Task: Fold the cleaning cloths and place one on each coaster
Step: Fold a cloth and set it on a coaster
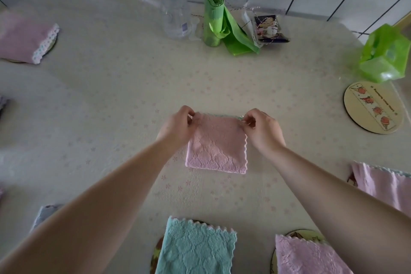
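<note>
A pink cleaning cloth, folded into a small square, lies in the middle of the table. My left hand pinches its far left corner. My right hand pinches its far right corner. A bare round coaster with a picture strip sits at the right. A folded teal cloth covers a coaster at the near edge. Folded pink cloths lie on coasters at the near right, the right edge and the far left.
At the back stand a clear pump bottle, a roll of green bags, a small wrapped packet and a green plastic bag. A grey cloth peeks out beside my left forearm. A tiled wall borders the table.
</note>
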### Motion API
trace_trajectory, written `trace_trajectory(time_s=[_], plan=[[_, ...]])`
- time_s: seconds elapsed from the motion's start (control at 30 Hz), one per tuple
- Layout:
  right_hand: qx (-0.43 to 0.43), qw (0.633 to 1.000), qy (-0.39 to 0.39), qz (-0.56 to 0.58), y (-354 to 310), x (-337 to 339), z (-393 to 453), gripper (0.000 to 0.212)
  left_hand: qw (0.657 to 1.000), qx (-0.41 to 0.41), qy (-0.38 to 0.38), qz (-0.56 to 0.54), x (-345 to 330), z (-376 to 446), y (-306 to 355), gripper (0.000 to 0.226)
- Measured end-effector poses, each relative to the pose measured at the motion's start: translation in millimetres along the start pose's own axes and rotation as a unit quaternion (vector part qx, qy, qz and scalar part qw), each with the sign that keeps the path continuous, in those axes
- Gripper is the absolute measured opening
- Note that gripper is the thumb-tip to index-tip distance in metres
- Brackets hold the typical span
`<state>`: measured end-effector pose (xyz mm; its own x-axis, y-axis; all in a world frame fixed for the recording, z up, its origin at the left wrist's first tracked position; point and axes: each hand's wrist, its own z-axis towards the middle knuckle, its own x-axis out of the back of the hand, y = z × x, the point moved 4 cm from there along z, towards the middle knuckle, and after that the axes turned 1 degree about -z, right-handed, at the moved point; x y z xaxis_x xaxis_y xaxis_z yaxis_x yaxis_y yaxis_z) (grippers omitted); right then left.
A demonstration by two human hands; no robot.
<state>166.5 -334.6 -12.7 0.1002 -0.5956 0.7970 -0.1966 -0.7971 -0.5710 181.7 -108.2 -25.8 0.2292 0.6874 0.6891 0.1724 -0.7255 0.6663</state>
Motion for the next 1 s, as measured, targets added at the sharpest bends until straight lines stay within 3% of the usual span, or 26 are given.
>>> trace_trajectory(time_s=[0.2, 0.33, 0.4, 0.47, 0.53, 0.6, 0.73, 1.0], plan=[[-0.012, 1.0, 0.005, -0.014, -1, 3, 4, 0.01, 0.999, 0.02, 0.027, 0.038, -1, 2, -2, 0.021], [-0.052, 0.999, -0.01, -0.008, -2, -1, 10, 0.012, 0.997, 0.05, 0.056, 0.003, 1, -7, 4, 0.025], [-0.034, 0.999, 0.017, -0.015, -8, -1, 6, 0.024, 0.994, -0.004, 0.107, 0.017, 1, -23, 11, 0.024], [0.043, 0.997, 0.032, -0.053, -22, -1, -5, 0.036, 0.983, -0.118, 0.131, 0.058, -4, -41, 22, 0.031], [0.131, 0.987, 0.015, -0.092, -35, -9, -27, 0.043, 0.959, -0.23, 0.12, 0.109, -16, -58, 28, 0.039], [0.18, 0.977, -0.015, -0.115, -38, -22, -50, 0.047, 0.943, -0.279, 0.083, 0.162, -33, -68, 25, 0.041], [0.153, 0.966, -0.076, -0.196, -19, -49, -63, 0.067, 0.942, -0.243, 0.02, 0.231, -50, -68, 8, 0.051], [0.15, 0.934, -0.109, -0.307, 1, -35, -31, 0.083, 0.949, -0.124, -0.044, 0.288, -41, -40, -2, 0.071]])
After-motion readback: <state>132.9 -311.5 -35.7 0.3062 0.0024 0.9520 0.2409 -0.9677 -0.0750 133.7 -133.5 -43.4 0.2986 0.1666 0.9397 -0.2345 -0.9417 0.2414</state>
